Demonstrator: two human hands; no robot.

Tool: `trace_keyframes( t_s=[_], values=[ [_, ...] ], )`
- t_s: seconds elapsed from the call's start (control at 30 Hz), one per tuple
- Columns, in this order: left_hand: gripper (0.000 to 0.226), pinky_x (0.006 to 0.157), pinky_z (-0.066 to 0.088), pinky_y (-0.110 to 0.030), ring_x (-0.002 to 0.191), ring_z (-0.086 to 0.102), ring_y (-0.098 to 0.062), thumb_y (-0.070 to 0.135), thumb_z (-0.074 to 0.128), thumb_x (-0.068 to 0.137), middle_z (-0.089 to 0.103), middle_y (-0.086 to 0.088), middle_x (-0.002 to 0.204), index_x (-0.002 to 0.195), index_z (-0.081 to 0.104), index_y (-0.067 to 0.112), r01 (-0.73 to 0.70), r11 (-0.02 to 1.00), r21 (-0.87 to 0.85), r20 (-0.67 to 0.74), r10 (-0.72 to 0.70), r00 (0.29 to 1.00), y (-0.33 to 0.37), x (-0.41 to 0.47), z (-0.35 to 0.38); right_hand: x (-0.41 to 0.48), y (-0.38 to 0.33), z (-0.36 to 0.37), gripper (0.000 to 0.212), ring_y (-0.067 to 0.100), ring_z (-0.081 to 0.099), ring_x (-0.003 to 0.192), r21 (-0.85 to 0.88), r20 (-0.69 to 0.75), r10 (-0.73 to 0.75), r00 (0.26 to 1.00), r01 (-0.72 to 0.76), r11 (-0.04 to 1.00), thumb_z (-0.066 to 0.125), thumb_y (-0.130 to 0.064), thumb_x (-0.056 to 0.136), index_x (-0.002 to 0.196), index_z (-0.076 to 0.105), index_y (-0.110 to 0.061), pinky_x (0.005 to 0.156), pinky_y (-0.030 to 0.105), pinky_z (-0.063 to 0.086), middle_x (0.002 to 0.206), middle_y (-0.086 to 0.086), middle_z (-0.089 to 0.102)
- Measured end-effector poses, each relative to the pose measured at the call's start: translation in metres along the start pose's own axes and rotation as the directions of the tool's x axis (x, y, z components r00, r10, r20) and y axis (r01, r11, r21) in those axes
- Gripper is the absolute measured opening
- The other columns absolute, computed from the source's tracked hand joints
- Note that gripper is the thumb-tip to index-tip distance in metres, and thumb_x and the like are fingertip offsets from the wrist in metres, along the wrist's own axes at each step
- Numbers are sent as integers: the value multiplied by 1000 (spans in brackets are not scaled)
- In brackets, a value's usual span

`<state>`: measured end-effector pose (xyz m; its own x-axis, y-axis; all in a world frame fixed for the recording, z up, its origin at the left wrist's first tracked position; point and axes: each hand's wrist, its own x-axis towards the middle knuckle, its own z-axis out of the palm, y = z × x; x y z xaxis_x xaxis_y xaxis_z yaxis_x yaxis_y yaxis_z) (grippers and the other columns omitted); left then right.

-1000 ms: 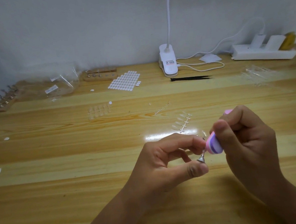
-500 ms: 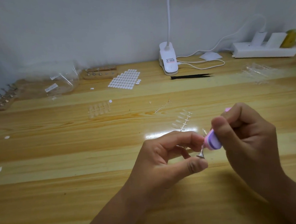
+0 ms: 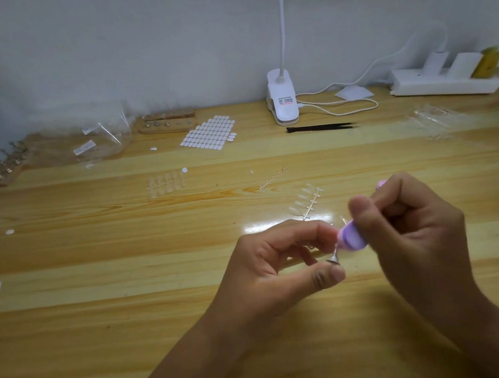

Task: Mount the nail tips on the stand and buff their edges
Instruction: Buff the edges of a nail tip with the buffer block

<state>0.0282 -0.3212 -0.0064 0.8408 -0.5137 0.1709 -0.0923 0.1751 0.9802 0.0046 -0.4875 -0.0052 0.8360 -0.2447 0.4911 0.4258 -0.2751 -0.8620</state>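
Note:
My left hand [image 3: 276, 263] pinches a small metal nail holder [image 3: 333, 258] between thumb and forefinger; the nail tip on its top is hidden behind the buffer. My right hand [image 3: 409, 237] grips a pink and purple buffer block [image 3: 351, 238], whose end touches the top of the holder. A sprue of clear nail tips [image 3: 306, 204] lies on the table just behind my hands. A wooden stand [image 3: 167, 123] with a few metal holders sits at the back, and a second stand [image 3: 3, 167] lies at the far left edge.
A sheet of white adhesive tabs [image 3: 209, 132], black tweezers [image 3: 322, 127], a white clip lamp [image 3: 282, 102] and a power strip [image 3: 443, 83] line the back of the wooden table [image 3: 105, 329]. Clear plastic bags [image 3: 93, 140] lie back left, loose clear tips [image 3: 164, 183] in the middle.
The buffer block has slid slightly down and left against the holder's top, with motion blur on my right thumb. My left hand keeps its pinch in nearly the same place.

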Motion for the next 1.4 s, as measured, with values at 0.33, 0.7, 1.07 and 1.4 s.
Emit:
trace_keyframes(
  t_s=[0.33, 0.7, 1.07, 1.4],
  values=[
    [26, 59, 47, -23, 78, 62, -13, 3, 84, 65, 70, -1, 86, 86, 75, 15, -76, 980, 184, -111, 97, 989, 3, -6, 7, -8, 2, 2, 21, 3, 64, 56, -57, 32, -119, 992, 121, 991, 66, -25, 89, 76, 54, -14, 77, -1, 41, 72, -12, 72],
    [32, 52, 50, -24, 73, 61, -7, 6, 84, 64, 70, 5, 82, 86, 77, 27, 17, 966, 260, -223, 43, 974, 4, -7, 12, -11, 13, 5, 21, 5, 61, 63, -268, 29, -244, 969, 242, 933, 69, -32, 87, 76, 54, -21, 65, 7, 44, 66, -5, 63],
    [28, 52, 54, -40, 70, 64, -13, 11, 84, 65, 69, 11, 77, 86, 76, 28, 108, 971, 215, -240, -54, 969, 6, -8, 12, -11, 17, 4, 23, 8, 57, 65, -335, 44, -359, 932, 352, 874, 70, -30, 86, 75, 56, -15, 63, 11, 44, 65, 2, 62],
    [28, 48, 50, -27, 59, 56, -5, 9, 84, 64, 69, 7, 79, 85, 76, 27, 120, 976, 182, -225, -78, 971, 6, -8, 14, -10, 16, 6, 20, 7, 56, 65, -309, 28, -344, 939, 335, 890, 70, -29, 87, 77, 54, -21, 64, 11, 44, 68, -6, 59]
  ],
)
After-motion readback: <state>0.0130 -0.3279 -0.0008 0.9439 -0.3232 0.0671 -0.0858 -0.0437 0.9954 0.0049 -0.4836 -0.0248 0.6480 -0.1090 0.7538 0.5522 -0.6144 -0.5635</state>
